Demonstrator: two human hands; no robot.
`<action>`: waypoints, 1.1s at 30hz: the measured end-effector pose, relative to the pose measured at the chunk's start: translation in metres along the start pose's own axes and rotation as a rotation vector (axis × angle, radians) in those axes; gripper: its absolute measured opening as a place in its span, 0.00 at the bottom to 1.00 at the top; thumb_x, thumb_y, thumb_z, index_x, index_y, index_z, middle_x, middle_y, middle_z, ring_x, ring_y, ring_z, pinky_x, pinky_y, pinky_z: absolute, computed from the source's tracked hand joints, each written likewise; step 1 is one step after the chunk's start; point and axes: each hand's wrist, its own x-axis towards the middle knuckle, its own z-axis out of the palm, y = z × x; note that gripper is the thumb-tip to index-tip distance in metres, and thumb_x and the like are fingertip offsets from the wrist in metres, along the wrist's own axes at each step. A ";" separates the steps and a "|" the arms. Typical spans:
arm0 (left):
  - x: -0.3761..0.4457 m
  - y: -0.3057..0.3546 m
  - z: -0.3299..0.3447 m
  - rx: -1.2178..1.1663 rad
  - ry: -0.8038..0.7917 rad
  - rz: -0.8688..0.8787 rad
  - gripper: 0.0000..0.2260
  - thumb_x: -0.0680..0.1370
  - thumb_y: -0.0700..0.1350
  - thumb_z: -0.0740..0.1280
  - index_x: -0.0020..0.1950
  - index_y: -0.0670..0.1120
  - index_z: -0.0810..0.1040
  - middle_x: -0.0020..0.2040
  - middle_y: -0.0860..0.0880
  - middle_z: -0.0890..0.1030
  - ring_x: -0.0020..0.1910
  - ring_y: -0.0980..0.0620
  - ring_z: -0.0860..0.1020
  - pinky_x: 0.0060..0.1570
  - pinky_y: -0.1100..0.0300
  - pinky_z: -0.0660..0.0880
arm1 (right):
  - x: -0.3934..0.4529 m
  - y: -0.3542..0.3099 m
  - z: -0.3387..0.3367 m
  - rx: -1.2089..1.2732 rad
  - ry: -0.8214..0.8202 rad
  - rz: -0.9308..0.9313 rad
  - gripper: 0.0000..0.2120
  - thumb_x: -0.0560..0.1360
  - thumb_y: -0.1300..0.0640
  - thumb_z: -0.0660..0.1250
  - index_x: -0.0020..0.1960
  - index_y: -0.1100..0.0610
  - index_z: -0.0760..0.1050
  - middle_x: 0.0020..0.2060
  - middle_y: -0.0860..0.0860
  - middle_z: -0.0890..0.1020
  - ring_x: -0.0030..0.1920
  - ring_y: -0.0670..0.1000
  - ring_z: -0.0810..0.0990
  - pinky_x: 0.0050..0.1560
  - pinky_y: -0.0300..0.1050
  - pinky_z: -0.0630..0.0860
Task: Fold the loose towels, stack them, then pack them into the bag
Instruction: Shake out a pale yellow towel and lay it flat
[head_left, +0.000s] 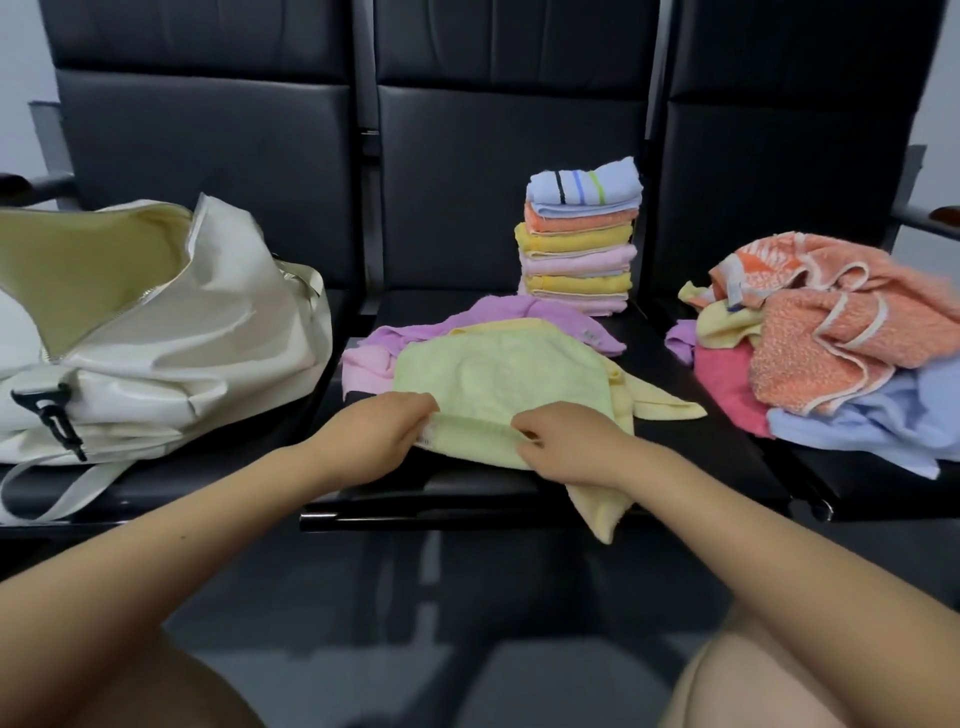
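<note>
Nearest me, my left hand and right hand each pinch the near folded edge of the pale yellow-green terry towel, which lies on the middle black padded seat. Under it spread a lilac towel and a pink towel. Left sits the unzipped cream-white fabric bag; right, the heap of loose coloured towels. Farthest stands the stack of folded towels.
</note>
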 end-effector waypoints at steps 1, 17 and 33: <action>0.001 0.001 0.000 0.033 0.012 -0.023 0.06 0.82 0.44 0.55 0.46 0.45 0.68 0.41 0.50 0.75 0.41 0.46 0.74 0.37 0.54 0.64 | 0.001 0.007 -0.004 0.026 -0.012 0.020 0.16 0.76 0.58 0.59 0.32 0.55 0.59 0.29 0.49 0.66 0.33 0.50 0.65 0.33 0.48 0.60; -0.023 0.008 -0.026 -0.503 0.059 -0.204 0.12 0.78 0.49 0.69 0.35 0.51 0.73 0.27 0.60 0.72 0.29 0.61 0.70 0.33 0.67 0.65 | -0.036 0.055 -0.023 0.935 0.031 0.159 0.10 0.78 0.58 0.66 0.38 0.55 0.80 0.36 0.45 0.83 0.42 0.45 0.80 0.45 0.39 0.73; 0.079 -0.025 -0.015 -0.139 -0.009 -0.332 0.17 0.75 0.50 0.68 0.31 0.49 0.66 0.31 0.53 0.68 0.32 0.53 0.68 0.32 0.57 0.59 | 0.040 0.084 -0.010 0.663 0.470 0.474 0.16 0.76 0.53 0.67 0.54 0.67 0.79 0.49 0.60 0.83 0.51 0.59 0.80 0.52 0.53 0.75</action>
